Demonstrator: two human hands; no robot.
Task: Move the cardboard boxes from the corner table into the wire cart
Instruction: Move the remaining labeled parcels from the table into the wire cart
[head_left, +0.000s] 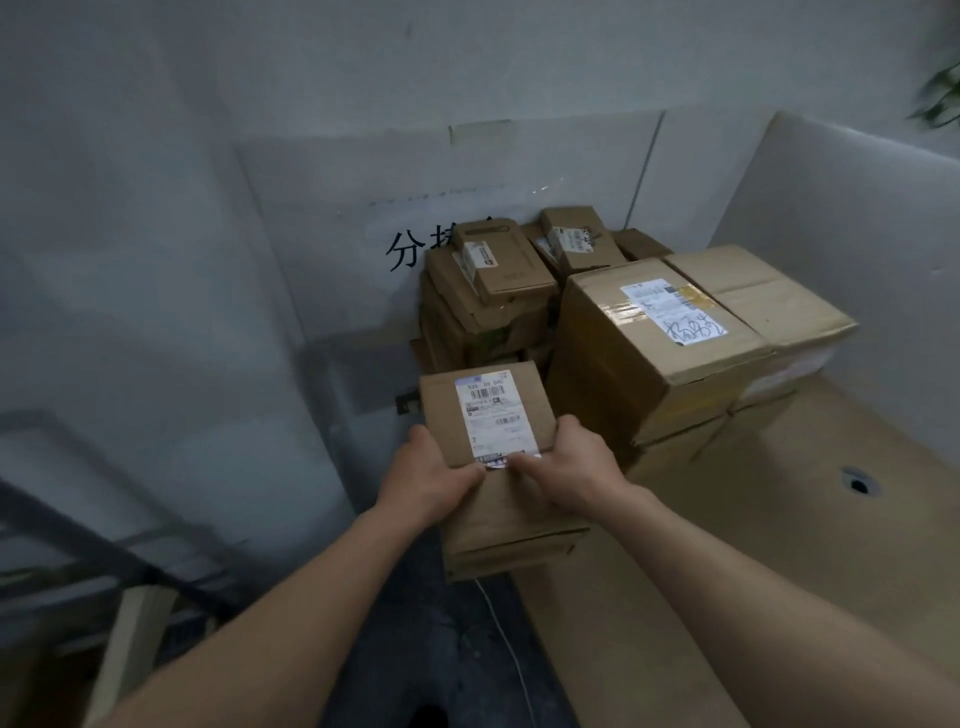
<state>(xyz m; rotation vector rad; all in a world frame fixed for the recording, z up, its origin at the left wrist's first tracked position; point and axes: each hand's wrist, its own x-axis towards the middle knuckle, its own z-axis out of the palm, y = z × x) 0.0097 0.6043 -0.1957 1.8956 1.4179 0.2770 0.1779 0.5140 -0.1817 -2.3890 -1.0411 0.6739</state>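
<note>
Fingers (522, 463) of the left hand (431, 470) and right hand (574, 467) curl round the box (493, 415), its long axis pointing away from them; the wire cart (119, 561) lies to their left.

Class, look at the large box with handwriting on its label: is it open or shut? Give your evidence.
Shut. The large box has its top flaps lying flat and closed, with the label stuck on top of them.

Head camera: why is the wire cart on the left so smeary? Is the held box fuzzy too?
In the head view the dark wire cart at the left edge is blurred, as is the green plant; the light is dim and grey; the white label on the flat brown cardboard box reads fairly sharp.
</note>
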